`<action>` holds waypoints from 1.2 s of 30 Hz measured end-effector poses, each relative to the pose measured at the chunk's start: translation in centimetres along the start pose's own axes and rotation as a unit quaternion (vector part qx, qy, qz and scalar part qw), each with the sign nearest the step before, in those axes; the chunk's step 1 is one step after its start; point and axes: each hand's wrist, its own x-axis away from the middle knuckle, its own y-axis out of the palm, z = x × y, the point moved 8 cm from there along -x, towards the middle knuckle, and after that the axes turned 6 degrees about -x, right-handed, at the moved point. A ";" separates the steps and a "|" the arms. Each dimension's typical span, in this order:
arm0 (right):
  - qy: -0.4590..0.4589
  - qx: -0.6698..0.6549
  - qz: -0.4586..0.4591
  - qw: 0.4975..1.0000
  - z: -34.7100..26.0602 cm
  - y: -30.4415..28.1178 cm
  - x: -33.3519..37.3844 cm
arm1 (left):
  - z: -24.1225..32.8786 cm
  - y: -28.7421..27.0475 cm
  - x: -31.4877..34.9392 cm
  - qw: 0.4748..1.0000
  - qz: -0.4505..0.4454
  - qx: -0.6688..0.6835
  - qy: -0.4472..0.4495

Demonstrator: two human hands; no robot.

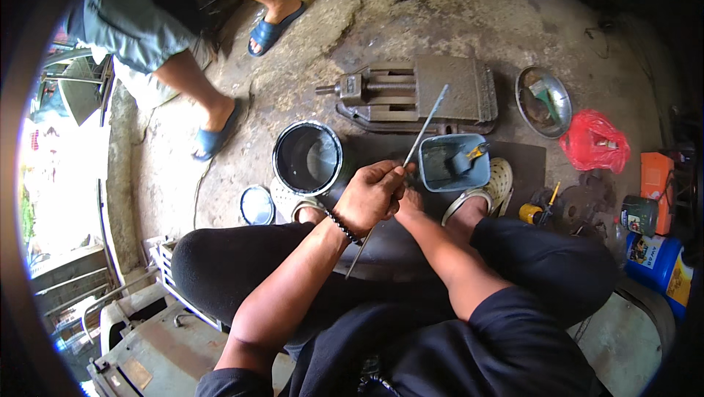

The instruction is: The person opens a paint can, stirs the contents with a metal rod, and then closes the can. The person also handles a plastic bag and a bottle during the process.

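Observation:
My left hand (370, 195), with a dark beaded bracelet at its wrist, is closed around a thin metal rod (415, 148). The rod slants from between my legs up to the far right, and its far end looks blue-grey. Close against the left hand sits my right hand (411, 205); its fingers are mostly hidden, so its grip does not show. Just beyond the hands, a blue-grey square tub (423, 166) holds a paintbrush (463, 161). Left of them stands a round, dark-rimmed bucket (277, 166) with greyish liquid inside.
A machine vise (451, 92) lies beyond the tub. At right are a metal bowl (525, 107) with a brush, a red plastic bag (594, 140) and a blue container (664, 268). A lid (257, 205) lies left; another person's sandalled foot (218, 129) is at upper left.

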 end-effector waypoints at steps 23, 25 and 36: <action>0.029 -0.165 0.293 0.941 3.7 -39.7 18.9 | 2.2 19.9 -13.0 0.985 -0.125 0.116 0.026; 0.064 -0.171 0.329 0.927 4.8 -39.3 19.7 | 1.6 21.6 -13.5 0.984 -0.136 0.116 0.016; 0.049 -0.213 0.349 0.911 8.4 -40.2 15.3 | -0.5 20.2 -14.7 0.996 -0.088 0.012 -0.009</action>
